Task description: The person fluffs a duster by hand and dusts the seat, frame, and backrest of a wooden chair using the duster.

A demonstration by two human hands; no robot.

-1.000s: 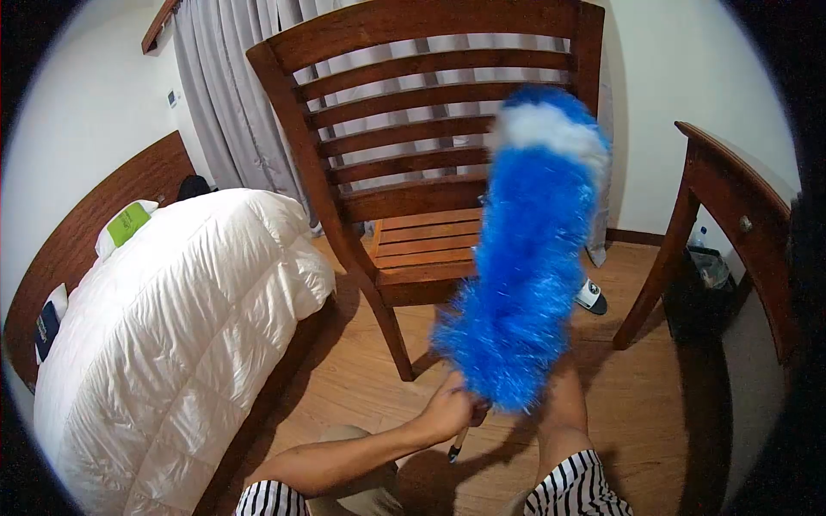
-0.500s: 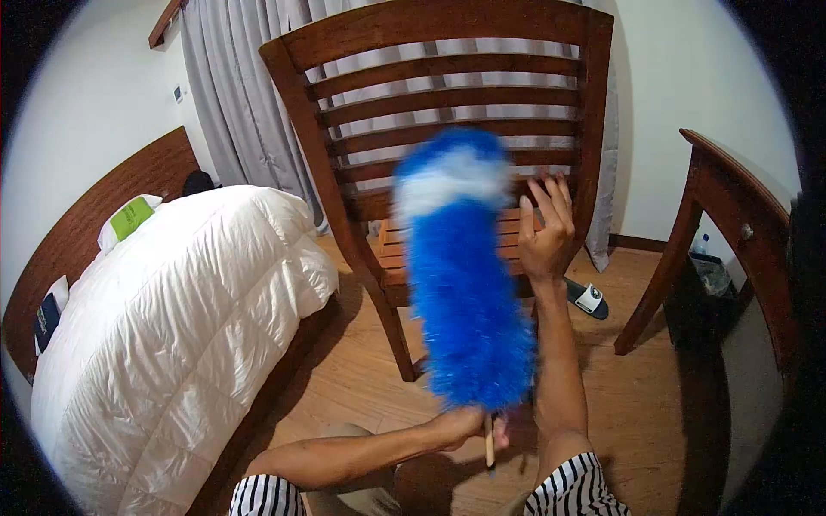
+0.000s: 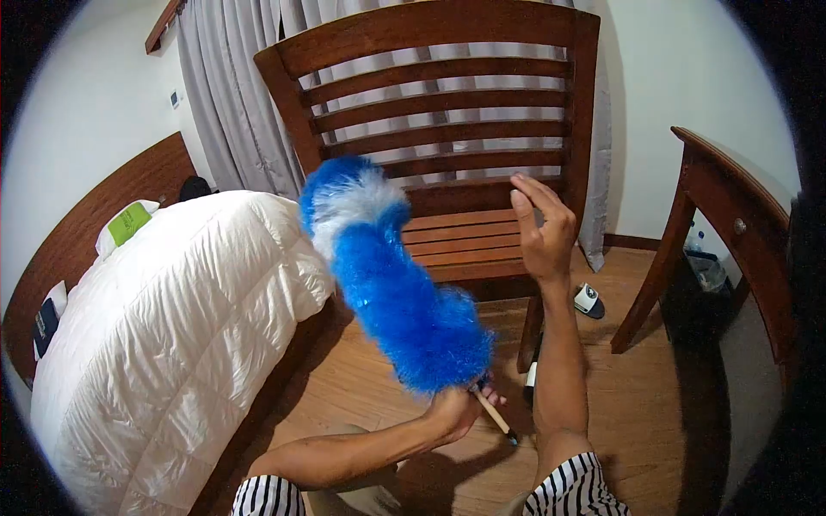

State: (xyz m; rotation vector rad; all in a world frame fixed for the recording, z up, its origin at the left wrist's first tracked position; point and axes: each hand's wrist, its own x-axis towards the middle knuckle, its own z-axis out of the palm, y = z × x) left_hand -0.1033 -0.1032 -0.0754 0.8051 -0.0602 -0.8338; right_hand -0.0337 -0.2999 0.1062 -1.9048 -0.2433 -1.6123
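Note:
A fluffy duster (image 3: pixel 404 301), blue with a white band near its tip, slants up to the left in front of the chair. My left hand (image 3: pixel 454 414) is closed around its thin wooden handle (image 3: pixel 495 414), just below the fluff. The wooden chair (image 3: pixel 439 99) has its slatted back towards me, and the duster's head covers part of its left upright and lower slats. My right hand (image 3: pixel 547 232) is raised by the lower right of the chair back, thumb apart and fingers stretched out with nothing in them. Whether its fingertips touch the wood I cannot tell.
To the left is a bed with a white duvet (image 3: pixel 189 318) and a wooden headboard (image 3: pixel 95 228). A wooden desk (image 3: pixel 731 185) stands at right, with a bin (image 3: pixel 710 275) beneath. Slippers (image 3: pixel 588 301) lie on the floor behind the chair; grey curtains (image 3: pixel 232 103) hang beyond.
The duster has swung from upright over the chair's middle to a leftward tilt, uncovering more of the seat. My right hand stays near the chair back, its fingers closer together.

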